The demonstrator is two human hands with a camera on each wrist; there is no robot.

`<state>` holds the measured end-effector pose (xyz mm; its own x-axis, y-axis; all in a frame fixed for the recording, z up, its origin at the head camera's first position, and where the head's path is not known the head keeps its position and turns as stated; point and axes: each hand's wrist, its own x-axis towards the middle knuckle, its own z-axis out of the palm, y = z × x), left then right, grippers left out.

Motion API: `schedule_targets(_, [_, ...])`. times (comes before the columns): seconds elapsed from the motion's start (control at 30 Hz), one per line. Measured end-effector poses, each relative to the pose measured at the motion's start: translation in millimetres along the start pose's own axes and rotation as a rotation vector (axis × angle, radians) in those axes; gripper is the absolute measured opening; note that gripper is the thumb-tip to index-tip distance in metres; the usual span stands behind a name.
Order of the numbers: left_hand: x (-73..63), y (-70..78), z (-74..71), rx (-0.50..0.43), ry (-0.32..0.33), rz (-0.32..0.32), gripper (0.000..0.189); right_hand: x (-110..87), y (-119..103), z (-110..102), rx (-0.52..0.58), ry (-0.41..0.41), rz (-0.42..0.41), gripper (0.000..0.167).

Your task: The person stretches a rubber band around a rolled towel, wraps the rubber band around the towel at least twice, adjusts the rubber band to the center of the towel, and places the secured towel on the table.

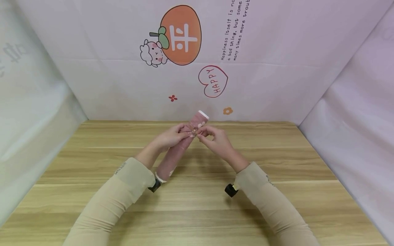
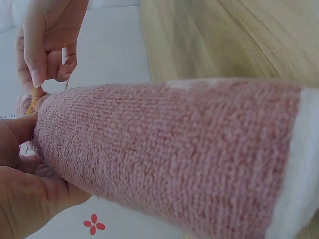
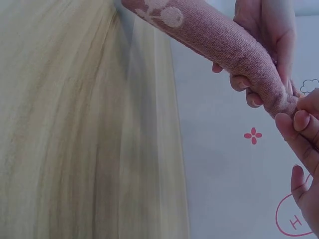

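Observation:
A rolled pink towel with white edges and pale flower patterns slants up from the table, narrowed where both hands meet. My left hand grips the roll at this narrow part, its thumb in front and fingers behind in the right wrist view. My right hand is on the other side of the same spot, thumb and fingertips pinching a thin yellowish tie that crosses the towel. In the left wrist view, a fine strand hangs by the right hand's curled fingers. The fingers partly hide the tie.
The wooden table spreads below the hands. White cloth with printed cartoons and lettering hangs behind it, and more cloth closes off both sides. A small black wrist camera juts out under the right sleeve.

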<state>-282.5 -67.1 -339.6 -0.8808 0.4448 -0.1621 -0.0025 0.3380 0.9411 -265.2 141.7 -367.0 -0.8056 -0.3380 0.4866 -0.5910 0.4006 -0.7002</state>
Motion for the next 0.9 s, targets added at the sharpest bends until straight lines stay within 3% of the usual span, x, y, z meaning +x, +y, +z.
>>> schedule_targets(0.23, [-0.3,0.2,3.4,-0.010,-0.009,0.014,0.048,-0.2,0.6,4.1,-0.029,0.006,-0.055,0.017])
schedule_targets(0.57, [1.2,-0.5,4.4,0.036,0.009,0.032,0.042,1.0,-5.7,2.7,0.018,-0.017,0.047,0.014])
schedule_targets(0.7, [2.0,-0.7,2.5,0.014,-0.001,0.019,0.041,1.8,-6.7,1.6,-0.052,-0.008,0.074,0.009])
schedule_targets(0.9, [1.7,-1.6,-2.1,-0.060,-0.016,-0.023,0.048,0.0,-6.7,-2.6,-0.125,0.001,0.066,0.023])
